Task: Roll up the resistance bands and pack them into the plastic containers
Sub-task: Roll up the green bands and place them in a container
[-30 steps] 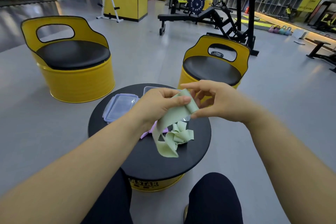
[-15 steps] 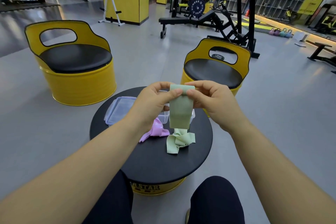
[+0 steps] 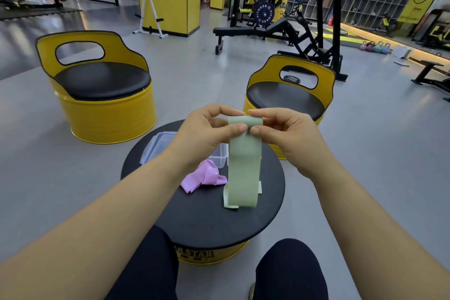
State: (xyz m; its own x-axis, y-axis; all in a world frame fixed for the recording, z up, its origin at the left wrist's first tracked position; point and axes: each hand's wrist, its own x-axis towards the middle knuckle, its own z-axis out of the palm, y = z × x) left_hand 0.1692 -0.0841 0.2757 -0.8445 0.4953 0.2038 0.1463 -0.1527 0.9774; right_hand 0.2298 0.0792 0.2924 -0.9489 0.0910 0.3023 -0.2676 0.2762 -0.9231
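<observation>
A pale green resistance band (image 3: 244, 165) hangs straight down over the round black table (image 3: 202, 217). Its top end is folded over and pinched between my left hand (image 3: 207, 134) and my right hand (image 3: 285, 134), thumbs nearly touching. The band's lower end rests on the tabletop. A pink band (image 3: 203, 178) lies crumpled on the table under my left wrist. Behind my left hand stand a clear plastic container (image 3: 219, 157) and a clear lid (image 3: 155, 146), both partly hidden.
Two yellow barrel chairs with black seats stand beyond the table, one far left (image 3: 102, 95), one right behind my hands (image 3: 289, 97). My knees in dark trousers are under the table's near edge. Gym benches and racks fill the far floor.
The green band went from a loose, crumpled tangle to hanging flat and straight. Both hands came together at its top end and rose slightly, with the end now folded over.
</observation>
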